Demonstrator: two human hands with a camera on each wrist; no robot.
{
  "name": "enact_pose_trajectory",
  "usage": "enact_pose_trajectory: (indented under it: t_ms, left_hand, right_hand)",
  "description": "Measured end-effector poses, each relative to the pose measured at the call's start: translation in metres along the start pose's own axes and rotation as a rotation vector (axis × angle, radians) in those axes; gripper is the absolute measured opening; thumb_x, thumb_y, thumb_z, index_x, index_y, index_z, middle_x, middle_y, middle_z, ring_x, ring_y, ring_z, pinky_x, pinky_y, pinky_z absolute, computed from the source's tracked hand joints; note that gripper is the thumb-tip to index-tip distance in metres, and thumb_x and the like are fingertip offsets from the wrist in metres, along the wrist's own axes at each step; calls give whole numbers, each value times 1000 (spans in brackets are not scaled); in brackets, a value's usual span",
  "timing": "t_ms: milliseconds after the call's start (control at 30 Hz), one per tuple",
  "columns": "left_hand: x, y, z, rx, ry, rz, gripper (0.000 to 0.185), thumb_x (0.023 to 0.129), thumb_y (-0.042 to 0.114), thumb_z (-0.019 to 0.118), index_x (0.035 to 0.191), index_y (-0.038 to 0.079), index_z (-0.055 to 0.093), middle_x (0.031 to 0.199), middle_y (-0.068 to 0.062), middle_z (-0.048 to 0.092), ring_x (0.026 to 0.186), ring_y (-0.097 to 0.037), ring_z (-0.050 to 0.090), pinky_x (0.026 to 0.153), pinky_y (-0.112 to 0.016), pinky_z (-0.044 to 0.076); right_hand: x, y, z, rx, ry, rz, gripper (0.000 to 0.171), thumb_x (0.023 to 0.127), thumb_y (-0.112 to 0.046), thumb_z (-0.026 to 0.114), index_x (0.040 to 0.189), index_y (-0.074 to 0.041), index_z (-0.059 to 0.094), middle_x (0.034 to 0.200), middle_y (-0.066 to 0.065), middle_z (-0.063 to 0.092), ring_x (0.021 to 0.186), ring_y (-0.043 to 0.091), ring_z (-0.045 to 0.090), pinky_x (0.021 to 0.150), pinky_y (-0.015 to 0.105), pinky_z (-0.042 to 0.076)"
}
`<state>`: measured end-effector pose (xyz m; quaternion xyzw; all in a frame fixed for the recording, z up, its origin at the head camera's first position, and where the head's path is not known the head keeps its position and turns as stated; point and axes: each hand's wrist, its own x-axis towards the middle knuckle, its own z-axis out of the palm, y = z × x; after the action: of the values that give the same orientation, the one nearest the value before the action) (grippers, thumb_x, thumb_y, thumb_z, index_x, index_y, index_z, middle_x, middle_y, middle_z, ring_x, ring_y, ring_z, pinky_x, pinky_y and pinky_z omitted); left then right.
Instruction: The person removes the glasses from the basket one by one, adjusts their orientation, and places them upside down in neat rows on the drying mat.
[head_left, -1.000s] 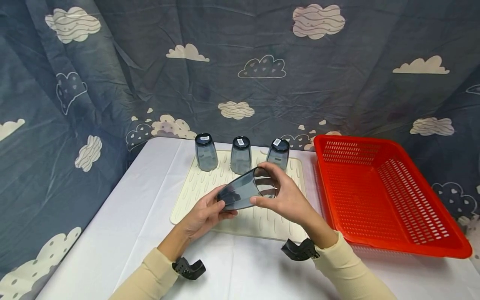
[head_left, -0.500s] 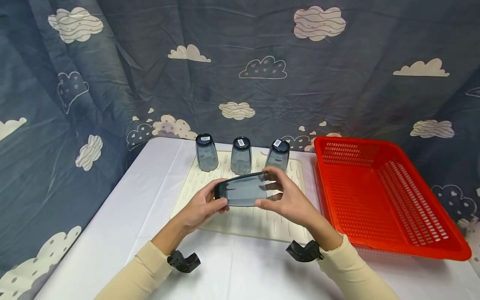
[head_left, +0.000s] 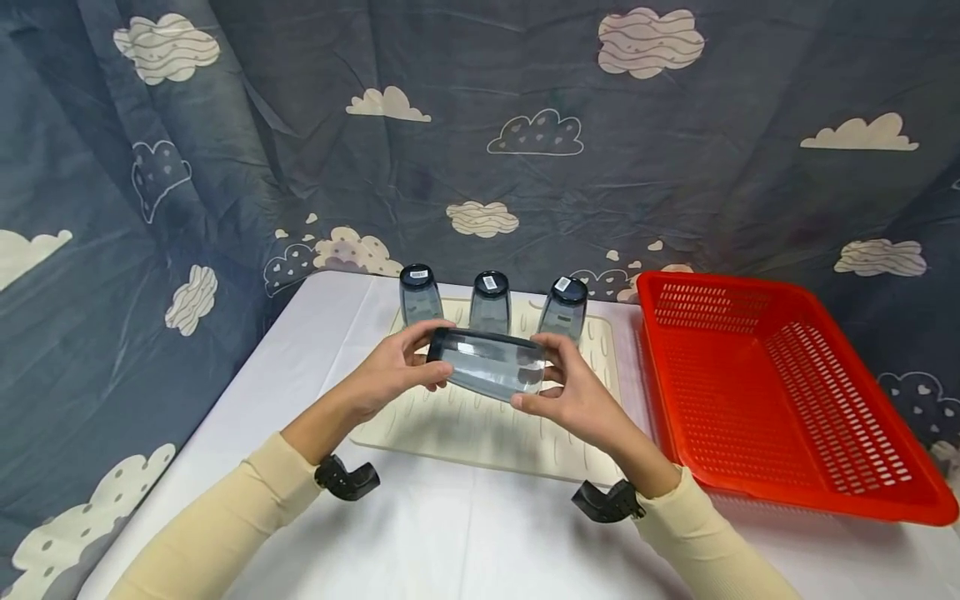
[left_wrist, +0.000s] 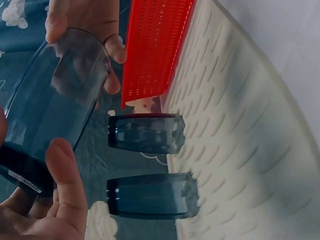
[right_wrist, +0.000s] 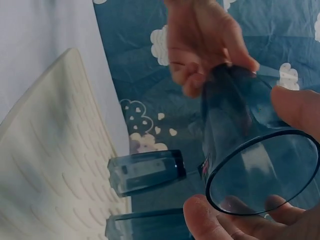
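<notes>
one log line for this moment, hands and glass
left hand: grips glass base | right hand: grips rim end | glass: on its side above mat | basket: right of mat

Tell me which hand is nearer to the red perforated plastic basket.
Right. The right hand grips the smoky grey tumbler just left of the red perforated plastic basket; the left hand grips the tumbler's far end, farther away.

Smoky grey tumbler [head_left: 489,372], red basket [head_left: 780,392], cream mat [head_left: 480,425]
</notes>
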<state>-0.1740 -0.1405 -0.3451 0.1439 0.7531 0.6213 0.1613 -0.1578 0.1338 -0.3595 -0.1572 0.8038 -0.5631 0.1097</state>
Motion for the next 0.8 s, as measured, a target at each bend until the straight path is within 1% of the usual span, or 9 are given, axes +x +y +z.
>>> enact_pose_trajectory:
  t_ms: [133, 233, 367, 467, 600, 700, 800]
  left_hand:
    - [4, 15, -3, 72, -4, -3, 64, 93, 15, 68, 150, 12, 38, 145, -15, 50, 90, -15, 68, 82, -34, 58]
    - [10, 26, -5, 132, -23, 6, 62, 94, 15, 68, 149, 12, 40, 142, -15, 52, 86, -14, 68, 81, -36, 58]
    - [17, 42, -9, 237, -60, 29, 59, 92, 15, 70, 145, 15, 45, 138, -14, 55, 85, -21, 66, 78, -35, 56]
    - [22, 53, -11, 308, -87, 24, 61, 91, 17, 72, 146, 17, 45, 142, -10, 54, 89, -24, 68, 80, -37, 57]
    - [26, 63, -14, 378, -115, 34, 65, 90, 17, 73, 148, 15, 43, 148, -11, 49, 92, -22, 72, 83, -38, 58]
    - [28, 66, -15, 435, -126, 50, 64, 89, 18, 74, 146, 14, 45, 146, -12, 50, 91, -21, 73, 82, -34, 57]
    - [29, 69, -15, 490, -128, 66, 61, 88, 21, 75, 143, 15, 49, 142, -10, 53, 91, -21, 73, 80, -33, 57]
  right_hand:
    - [5, -2, 1, 7, 11, -15, 85, 84, -11, 76, 151, -6, 23, 143, 22, 47, 113, 34, 62, 83, 28, 58]
    - [9, -2, 1, 8, 19, -28, 87, 85, -10, 75, 153, -7, 21, 144, 21, 48, 116, 34, 62, 86, 28, 56]
    - [13, 0, 2, 1, 15, -21, 88, 85, -10, 74, 154, -9, 19, 145, 20, 47, 119, 35, 62, 89, 31, 55]
    - [16, 2, 3, -12, 17, -17, 88, 84, -11, 74, 154, -10, 20, 144, 19, 47, 119, 35, 62, 89, 33, 55]
    - [18, 2, 5, -28, 21, -32, 86, 84, -12, 76, 153, -11, 24, 142, 18, 48, 118, 34, 62, 89, 35, 56]
    - [19, 2, 7, -34, 20, -41, 84, 84, -12, 76, 152, -11, 26, 141, 17, 49, 118, 34, 62, 89, 36, 56]
    - [20, 3, 8, -40, 18, -33, 83, 85, -13, 76, 152, -12, 27, 140, 17, 49, 118, 34, 61, 90, 37, 55]
